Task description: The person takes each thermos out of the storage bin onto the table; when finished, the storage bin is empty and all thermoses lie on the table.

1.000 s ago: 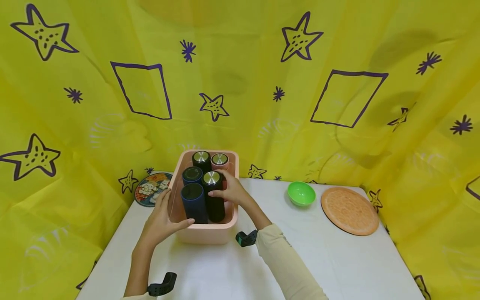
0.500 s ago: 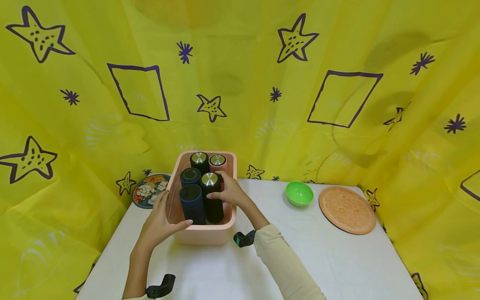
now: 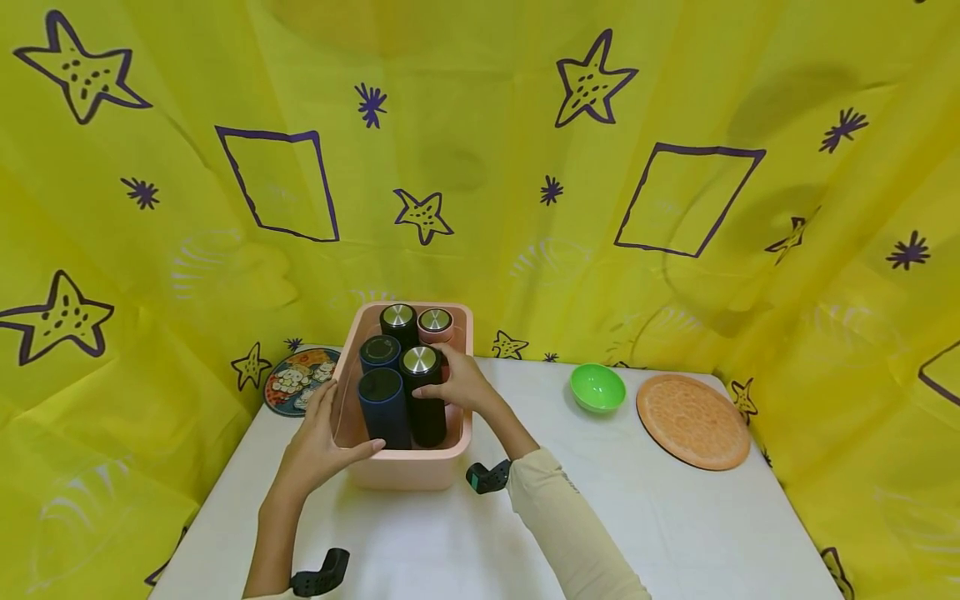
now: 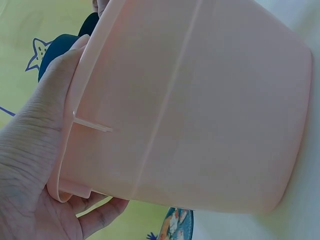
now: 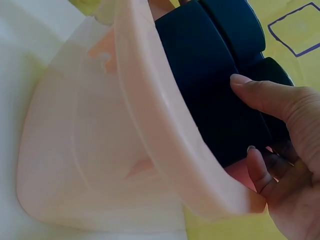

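A pink plastic bin (image 3: pixel 405 475) stands on the white table, holding several upright flasks. My left hand (image 3: pixel 318 446) grips its near left corner. In the left wrist view, that thumb lies over the rim while the fingers (image 4: pixel 102 217) reach around the outer side. Inside the bin, my right hand (image 3: pixel 467 383) holds a black flask (image 3: pixel 429 421) with a shiny silver lid, thumb on one side and fingers partly hidden behind. Beside it is a dark blue cylinder (image 3: pixel 386 412), with another blue one (image 3: pixel 380 352) behind. A second black flask (image 3: pixel 398 317) and a pink flask (image 3: pixel 437 323) stand at the back.
A patterned round plate (image 3: pixel 300 383) lies left of the bin. To the right are a green bowl (image 3: pixel 597 388) and a round orange-brown board (image 3: pixel 693 421). A yellow curtain (image 3: pixel 480 167) hangs behind and along both sides of the table.
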A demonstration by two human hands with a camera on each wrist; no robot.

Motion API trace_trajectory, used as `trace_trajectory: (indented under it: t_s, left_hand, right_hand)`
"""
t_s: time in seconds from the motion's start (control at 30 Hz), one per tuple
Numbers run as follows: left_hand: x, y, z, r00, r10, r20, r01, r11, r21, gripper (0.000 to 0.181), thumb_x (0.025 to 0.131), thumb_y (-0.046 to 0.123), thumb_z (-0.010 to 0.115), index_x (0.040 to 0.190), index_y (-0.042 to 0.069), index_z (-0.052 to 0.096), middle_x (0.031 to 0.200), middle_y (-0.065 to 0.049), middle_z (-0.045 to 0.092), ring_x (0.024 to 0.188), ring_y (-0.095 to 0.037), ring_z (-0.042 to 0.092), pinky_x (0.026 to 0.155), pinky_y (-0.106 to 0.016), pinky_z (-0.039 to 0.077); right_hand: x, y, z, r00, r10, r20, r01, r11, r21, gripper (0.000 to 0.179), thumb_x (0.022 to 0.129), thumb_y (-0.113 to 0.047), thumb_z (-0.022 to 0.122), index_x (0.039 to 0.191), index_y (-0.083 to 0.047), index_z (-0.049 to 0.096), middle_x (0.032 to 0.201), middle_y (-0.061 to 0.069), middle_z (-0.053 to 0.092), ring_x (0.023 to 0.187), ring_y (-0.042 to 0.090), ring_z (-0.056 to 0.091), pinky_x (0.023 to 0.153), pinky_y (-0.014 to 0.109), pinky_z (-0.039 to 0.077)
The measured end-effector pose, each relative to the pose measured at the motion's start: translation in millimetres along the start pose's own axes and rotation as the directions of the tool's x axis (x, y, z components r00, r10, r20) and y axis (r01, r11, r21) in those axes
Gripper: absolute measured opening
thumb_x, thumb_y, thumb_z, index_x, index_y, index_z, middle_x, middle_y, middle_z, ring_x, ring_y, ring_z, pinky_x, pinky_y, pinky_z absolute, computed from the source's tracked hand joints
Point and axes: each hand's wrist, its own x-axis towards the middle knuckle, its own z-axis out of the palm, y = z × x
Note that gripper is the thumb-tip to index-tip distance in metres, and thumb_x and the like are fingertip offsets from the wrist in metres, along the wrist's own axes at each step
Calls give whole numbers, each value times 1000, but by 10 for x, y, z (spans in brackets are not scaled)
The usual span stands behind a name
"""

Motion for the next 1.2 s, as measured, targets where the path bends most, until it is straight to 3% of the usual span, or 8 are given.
trace_trajectory:
  t_s: [0.6,0.87,1.2]
  left_hand:
    - [-13,19,-11,1000,-13,12,13,1000,0,123,72,68,73,158,18,2,162,-18,8,124,-56,47,87,-68,48]
    - [-12,7,5,1000,-12,15,12,1000,-9,122,72,67,73,158,17,2,163,-18,7,127,-56,45,89,-70,46]
    - [-9,-9,1,1000,-2,12,2,1000,-11,122,74,65,74,158,15,2,162,-20,7,130,-57,41,91,-71,44]
  right_hand:
    - [-30,-42,-19,999,-41,-25,41,999,17,71,73,-21,86,134,-5,53,124,13,64,114,27,62,99,43,52]
    - [-80,-153,-131,999,-30,-41,32,998,54,74,75,-20,85,138,-5,50,128,15,61,116,30,60,101,51,50]
    - [-72,-268,-328,995,-33,-91,34,999,6,78,75,-28,83,141,-9,47,129,11,60,120,28,57,98,48,51]
